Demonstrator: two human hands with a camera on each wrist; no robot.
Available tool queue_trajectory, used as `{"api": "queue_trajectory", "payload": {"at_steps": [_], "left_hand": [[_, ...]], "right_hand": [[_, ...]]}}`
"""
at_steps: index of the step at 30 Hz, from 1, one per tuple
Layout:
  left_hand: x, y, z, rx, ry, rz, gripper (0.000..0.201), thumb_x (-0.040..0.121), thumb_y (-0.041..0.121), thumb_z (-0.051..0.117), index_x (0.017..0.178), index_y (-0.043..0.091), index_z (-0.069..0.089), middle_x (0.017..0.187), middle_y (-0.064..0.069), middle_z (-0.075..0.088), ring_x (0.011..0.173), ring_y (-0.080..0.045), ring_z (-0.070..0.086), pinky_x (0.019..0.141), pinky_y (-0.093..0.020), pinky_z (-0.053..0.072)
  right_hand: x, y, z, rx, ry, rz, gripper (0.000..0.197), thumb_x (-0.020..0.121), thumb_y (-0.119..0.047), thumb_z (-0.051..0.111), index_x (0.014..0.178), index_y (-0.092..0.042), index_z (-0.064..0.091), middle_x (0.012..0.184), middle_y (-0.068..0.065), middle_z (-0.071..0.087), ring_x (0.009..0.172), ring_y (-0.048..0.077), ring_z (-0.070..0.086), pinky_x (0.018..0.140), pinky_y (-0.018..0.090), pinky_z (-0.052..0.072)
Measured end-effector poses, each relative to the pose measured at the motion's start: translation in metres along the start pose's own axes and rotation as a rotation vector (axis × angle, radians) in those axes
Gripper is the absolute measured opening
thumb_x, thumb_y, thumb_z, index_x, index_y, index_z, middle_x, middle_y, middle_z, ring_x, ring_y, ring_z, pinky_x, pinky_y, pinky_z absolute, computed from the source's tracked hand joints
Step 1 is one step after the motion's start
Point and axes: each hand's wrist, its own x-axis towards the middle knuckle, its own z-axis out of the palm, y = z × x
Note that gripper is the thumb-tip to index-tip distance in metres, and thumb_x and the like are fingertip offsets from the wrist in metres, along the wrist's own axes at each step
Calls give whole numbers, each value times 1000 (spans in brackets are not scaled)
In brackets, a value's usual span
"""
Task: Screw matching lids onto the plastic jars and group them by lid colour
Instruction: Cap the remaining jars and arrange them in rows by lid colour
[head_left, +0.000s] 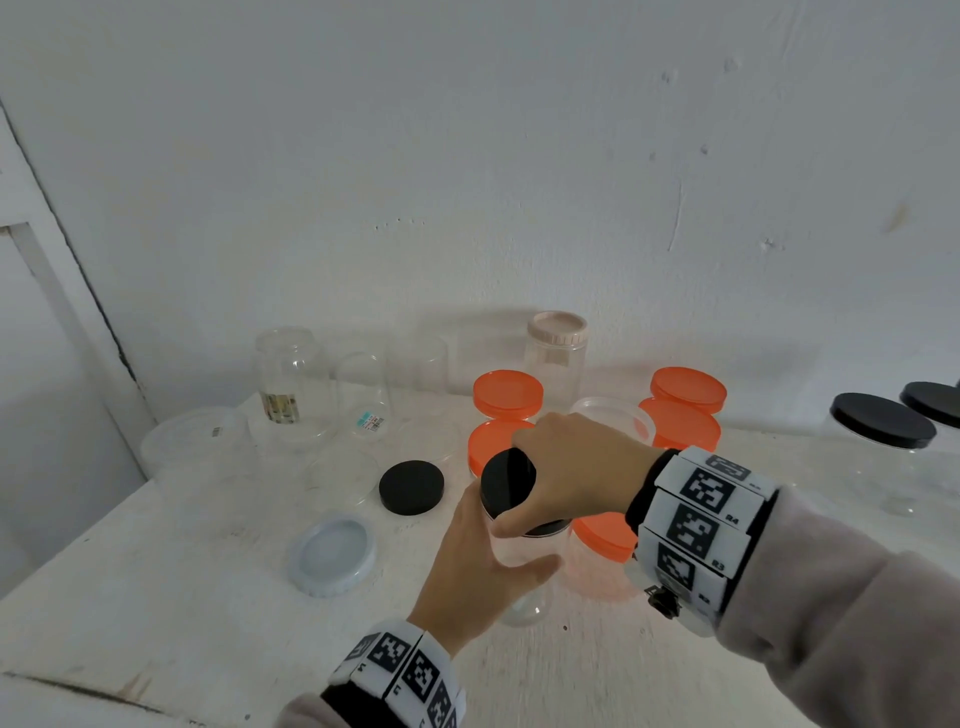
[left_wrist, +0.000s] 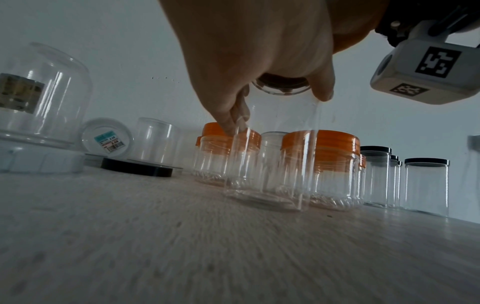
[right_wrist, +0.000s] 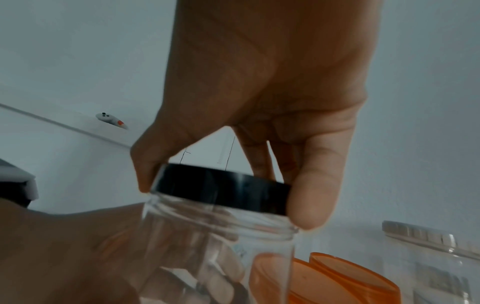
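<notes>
A clear plastic jar stands on the white table, just in front of the orange-lidded jars. My left hand wraps round its body, the fingers on one side and the thumb on the other. My right hand comes down from above and grips a black lid by its rim, on the jar's mouth. Some thread of the jar's neck shows below the lid. A second black lid lies loose to the left.
Several orange-lidded jars cluster behind and right of my hands. Two black-lidded jars stand far right and a beige-lidded jar by the wall. Upturned clear jars and a pale lid occupy the left.
</notes>
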Motion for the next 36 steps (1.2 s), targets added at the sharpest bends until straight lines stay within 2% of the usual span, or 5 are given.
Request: {"api": "queue_trajectory", "payload": {"at_steps": [8,14,18,24,36], "left_hand": [[0,1,0,-25,-4,-8,81,65,45,82,131,36,37,123,22,52,115,7,49,98,-18,43],[-1,1,-3,-49,-36,19,78,68,42,82,131,38,37,124,24,52,118,5,48,99,-20,42],[-1,1,0,-38,-23,37,77,69,36,81,132,35,37,125,21,52,119,1,49,100,-22,44],[-1,0,2,-30,3,25,78,66,42,82,130,40,37,122,25,52,116,8,49,92,-8,41],[-1,-1,4,-30,17,42,79,68,41,82,133,37,38,124,23,52,117,3,51,99,-25,47]], "right_hand": [[-3,1,3,15,-16,51,65,66,-72,64,92,-14,58,86,1,60,68,12,52,55,25,40],[-2,7,-5,5,-225,-45,75,72,-70,62,131,-32,38,108,-7,42,95,18,48,66,24,36],[-3,9,-2,-26,-143,-84,67,73,-71,60,123,-28,45,104,-7,46,91,17,49,71,28,40],[-4,7,4,-8,-58,-69,58,71,-69,63,107,-26,51,92,-8,47,79,12,48,59,22,33],[-10,-8,14,45,55,155,57,65,-72,60,87,-19,57,82,-4,48,66,11,48,56,26,43]]}}
